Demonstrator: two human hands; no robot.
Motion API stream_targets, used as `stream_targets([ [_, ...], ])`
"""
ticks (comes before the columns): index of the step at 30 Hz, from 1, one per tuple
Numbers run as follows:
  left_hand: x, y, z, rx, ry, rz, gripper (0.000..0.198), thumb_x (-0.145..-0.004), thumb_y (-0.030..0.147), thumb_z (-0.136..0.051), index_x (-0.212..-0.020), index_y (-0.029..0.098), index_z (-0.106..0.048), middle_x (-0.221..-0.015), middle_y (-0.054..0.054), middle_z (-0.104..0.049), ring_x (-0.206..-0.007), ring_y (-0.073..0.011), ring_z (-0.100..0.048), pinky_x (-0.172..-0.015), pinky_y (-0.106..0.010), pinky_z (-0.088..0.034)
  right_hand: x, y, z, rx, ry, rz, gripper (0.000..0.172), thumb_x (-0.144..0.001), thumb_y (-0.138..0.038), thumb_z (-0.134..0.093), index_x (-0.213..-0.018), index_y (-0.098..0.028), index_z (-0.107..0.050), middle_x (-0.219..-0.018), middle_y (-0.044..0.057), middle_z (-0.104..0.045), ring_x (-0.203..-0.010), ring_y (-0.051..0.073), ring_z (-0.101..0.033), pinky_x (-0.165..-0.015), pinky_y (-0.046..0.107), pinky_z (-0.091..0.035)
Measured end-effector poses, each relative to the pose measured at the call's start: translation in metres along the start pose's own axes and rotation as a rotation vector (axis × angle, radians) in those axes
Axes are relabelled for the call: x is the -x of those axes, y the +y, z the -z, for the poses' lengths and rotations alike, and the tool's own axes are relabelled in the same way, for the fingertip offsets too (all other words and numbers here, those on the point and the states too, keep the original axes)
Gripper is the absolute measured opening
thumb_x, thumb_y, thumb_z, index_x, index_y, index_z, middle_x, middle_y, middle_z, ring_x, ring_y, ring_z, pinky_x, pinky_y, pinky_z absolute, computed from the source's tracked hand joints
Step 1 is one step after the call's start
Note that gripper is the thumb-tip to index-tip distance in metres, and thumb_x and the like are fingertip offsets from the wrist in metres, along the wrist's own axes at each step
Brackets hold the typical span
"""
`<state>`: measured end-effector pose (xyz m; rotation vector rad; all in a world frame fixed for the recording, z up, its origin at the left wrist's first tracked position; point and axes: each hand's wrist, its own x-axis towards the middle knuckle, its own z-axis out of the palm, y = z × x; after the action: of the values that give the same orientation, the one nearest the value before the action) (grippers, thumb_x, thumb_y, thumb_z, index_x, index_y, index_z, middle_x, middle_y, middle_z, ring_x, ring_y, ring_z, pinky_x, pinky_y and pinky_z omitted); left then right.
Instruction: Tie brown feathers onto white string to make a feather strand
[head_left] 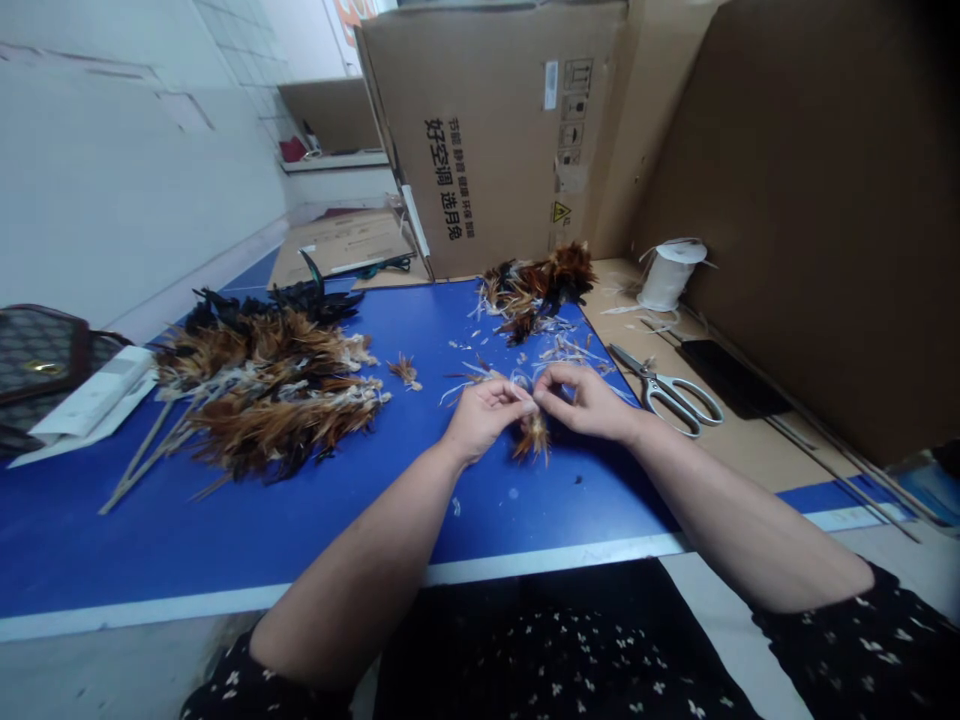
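Both my hands meet over the blue table (315,540) and pinch a small bundle of brown feathers (534,438), whose tips hang below my fingers. My left hand (484,415) is closed on the bundle's top from the left. My right hand (581,398) is closed on it from the right. A large heap of brown and black feather sticks (262,390) lies to the left. A smaller pile of loose feathers (532,285) lies beyond my hands.
Scissors (671,392) lie to the right of my hands, with a white thread spool (670,273) behind them. Cardboard boxes (495,130) wall off the back and right. A patterned bag (37,365) and papers sit at far left. Thin sticks lie along the right edge.
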<state>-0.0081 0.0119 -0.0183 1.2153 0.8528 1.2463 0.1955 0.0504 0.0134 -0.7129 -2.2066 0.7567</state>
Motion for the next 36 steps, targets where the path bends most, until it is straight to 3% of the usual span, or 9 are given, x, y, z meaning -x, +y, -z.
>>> stream_targets([
  [10,-0.002,-0.003,0.004,0.039,0.091,-0.033,0.030,-0.065,0.031,-0.094,-0.077,0.015,-0.073,-0.082,-0.005,-0.075,-0.077,-0.0144,-0.068,-0.080,-0.031,-0.056,0.003,-0.009,0.003,0.002,-0.021,0.172,0.019,-0.096,-0.035,-0.064,-0.086,-0.020,-0.068,-0.083,0.007,-0.067,-0.078,0.020,-0.061,-0.079,0.035,-0.051],
  [16,0.000,-0.003,0.003,0.008,0.051,-0.079,0.029,-0.069,0.032,-0.092,-0.073,0.016,-0.068,-0.087,-0.005,-0.074,-0.084,-0.0158,-0.068,-0.088,-0.035,-0.056,0.001,0.005,-0.002,-0.153,0.035,-0.053,0.031,-0.097,-0.047,-0.064,-0.105,-0.017,-0.072,-0.100,0.008,-0.074,-0.092,0.022,-0.067,-0.090,0.037,-0.052],
  [21,0.001,-0.004,0.004,0.012,0.016,-0.103,0.029,-0.070,0.030,-0.092,-0.072,0.015,-0.066,-0.085,-0.004,-0.071,-0.086,-0.0155,-0.067,-0.090,-0.035,-0.055,-0.001,0.008,-0.010,-0.427,-0.049,-0.175,0.041,-0.092,-0.054,-0.071,-0.101,-0.015,-0.068,-0.089,0.005,-0.070,-0.078,0.016,-0.062,-0.078,0.030,-0.051],
  [30,0.002,-0.001,0.003,-0.071,0.033,-0.159,0.030,-0.073,0.032,-0.089,-0.069,0.017,-0.063,-0.087,-0.005,-0.071,-0.085,-0.0163,-0.067,-0.089,-0.036,-0.054,-0.004,0.009,-0.015,-0.539,0.003,-0.246,0.046,-0.084,-0.059,-0.078,-0.093,-0.016,-0.062,-0.077,-0.001,-0.061,-0.065,0.011,-0.050,-0.063,0.025,-0.041],
  [36,0.002,0.001,-0.006,-0.207,0.169,-0.326,0.028,-0.079,0.031,-0.083,-0.068,0.019,-0.060,-0.086,-0.005,-0.072,-0.082,-0.0163,-0.066,-0.084,-0.034,-0.054,-0.007,0.009,-0.023,-0.530,0.170,-0.233,0.040,-0.084,-0.054,-0.078,-0.095,-0.018,-0.063,-0.080,0.000,-0.062,-0.069,0.013,-0.053,-0.066,0.026,-0.046],
])
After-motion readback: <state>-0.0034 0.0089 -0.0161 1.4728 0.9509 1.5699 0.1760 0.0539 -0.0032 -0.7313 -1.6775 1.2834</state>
